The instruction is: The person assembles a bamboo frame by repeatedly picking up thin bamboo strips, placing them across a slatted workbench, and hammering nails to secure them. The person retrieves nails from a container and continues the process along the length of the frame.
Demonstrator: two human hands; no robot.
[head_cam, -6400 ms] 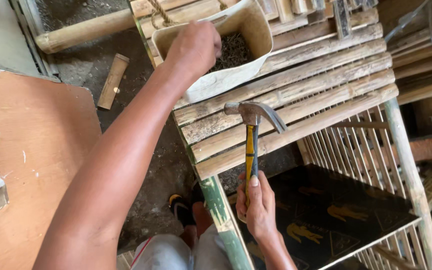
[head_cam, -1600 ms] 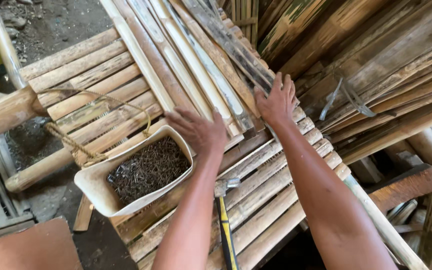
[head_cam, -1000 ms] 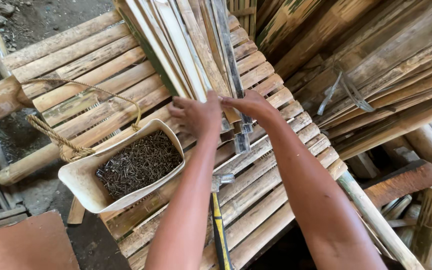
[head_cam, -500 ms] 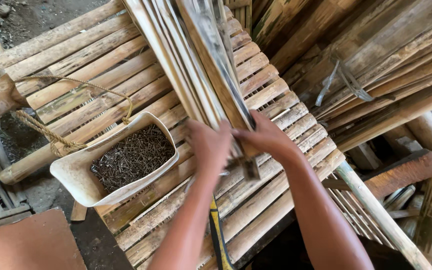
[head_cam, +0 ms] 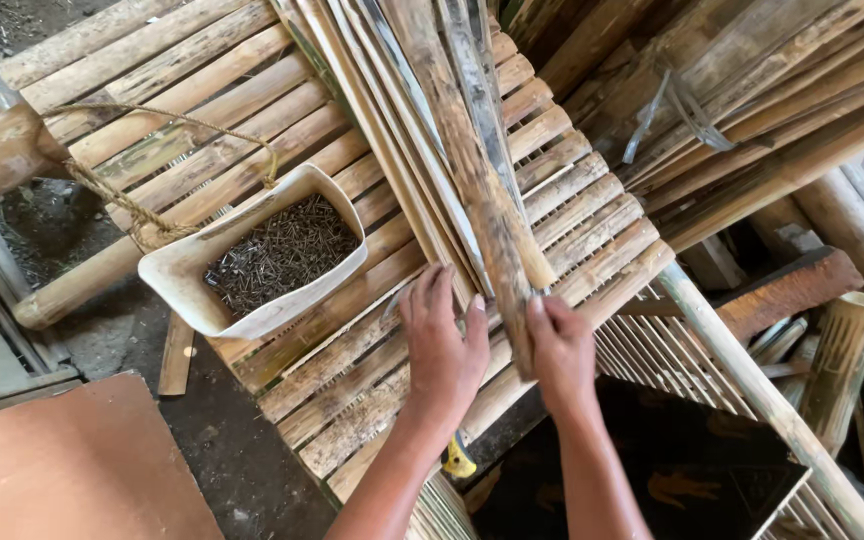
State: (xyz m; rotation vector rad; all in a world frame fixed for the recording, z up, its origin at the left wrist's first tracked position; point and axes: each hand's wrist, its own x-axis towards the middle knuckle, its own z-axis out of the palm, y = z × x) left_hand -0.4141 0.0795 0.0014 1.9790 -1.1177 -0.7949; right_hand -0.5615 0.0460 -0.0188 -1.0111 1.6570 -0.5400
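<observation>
Head view, looking down on a slatted bamboo worktop point(head_cam: 282, 150). A bundle of long split bamboo strips point(head_cam: 422, 150) lies lengthwise across the slats, its near ends reaching the front edge. Left hand point(head_cam: 442, 345): palm down, fingers spread and flat on the slats, fingertips touching the near ends of the strips on the bundle's left side. Right hand point(head_cam: 560, 350): fingers curled around the near end of one darker, weathered bamboo strip point(head_cam: 482, 200), which lies on top of the bundle and runs away from the person. Left of the hands, a white plastic tub point(head_cam: 187, 270) full of small dark nails point(head_cam: 282, 252) sits on the slats, apart from the bundle. A yellow hammer handle point(head_cam: 458, 460) shows just below the left wrist, mostly hidden.
</observation>
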